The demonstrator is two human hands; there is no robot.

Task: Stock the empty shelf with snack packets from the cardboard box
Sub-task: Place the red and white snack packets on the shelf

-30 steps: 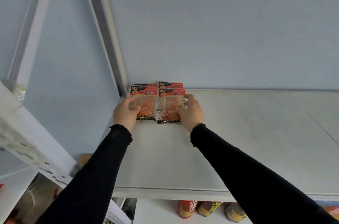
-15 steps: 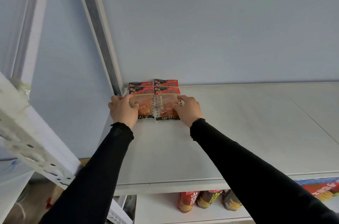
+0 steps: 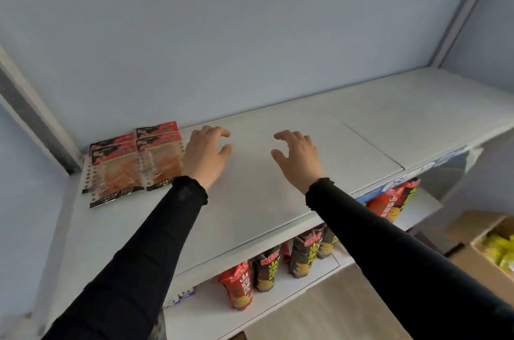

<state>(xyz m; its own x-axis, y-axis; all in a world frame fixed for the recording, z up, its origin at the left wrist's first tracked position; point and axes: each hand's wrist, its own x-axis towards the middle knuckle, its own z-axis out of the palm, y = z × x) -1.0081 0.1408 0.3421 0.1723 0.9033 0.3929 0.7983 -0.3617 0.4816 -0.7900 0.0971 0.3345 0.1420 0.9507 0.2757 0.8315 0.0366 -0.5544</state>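
Now both hands hold nothing: the left hand (image 3: 206, 157) and right hand (image 3: 297, 158) hover over the shelf (image 3: 361, 131) with loose, spread fingers. Red snack packets (image 3: 133, 161) lie flat at its left end. The cardboard box (image 3: 481, 250) sits low on the right. A careless sleeve could push the packets crooked or off the edge

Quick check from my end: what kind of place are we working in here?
Most likely a small shop or its stockroom. White retail shelving holds orange snack packets laid flat, rows of upright snack bags fill the shelf below, and an open cardboard box stands on the floor.
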